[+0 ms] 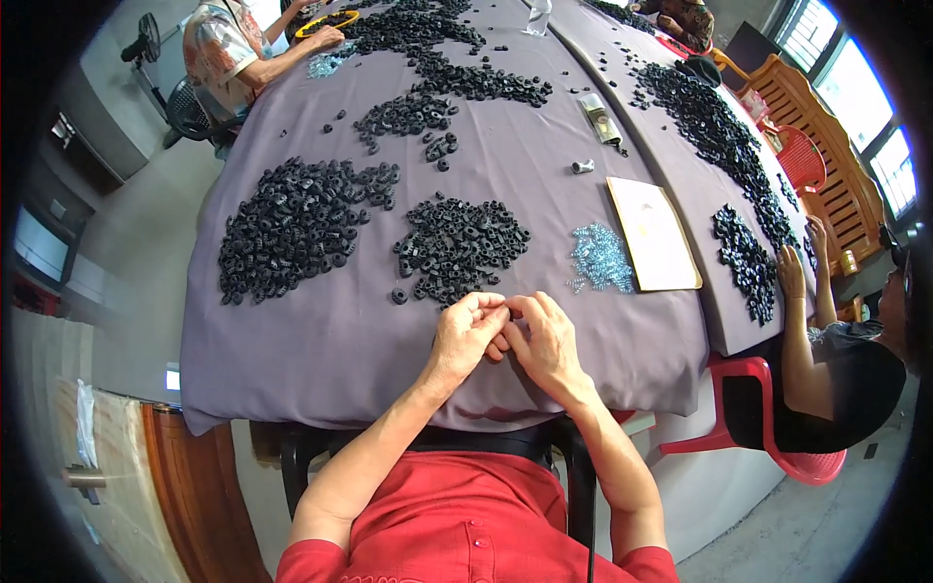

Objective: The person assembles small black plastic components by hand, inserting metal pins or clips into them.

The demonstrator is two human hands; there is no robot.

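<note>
1. Left hand (pixel 466 335) and right hand (pixel 546 340) met at lower centre, fingertips pinched together on something too small to identify.
2. Just above them lay a heap of black rubbery rings (pixel 457 248) on grey cloth (pixel 321 340).
3. Glinting clear pieces (pixel 600 258) sat right of the heap, beside a tan card (pixel 653 233).

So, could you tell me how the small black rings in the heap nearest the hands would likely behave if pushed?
The black rings look small and light, so a push would probably scatter the loose heap. Lying flat on the grey cloth, they seem unlikely to roll far. They look moulded and fairly stiff, though that is hard to tell.
</note>
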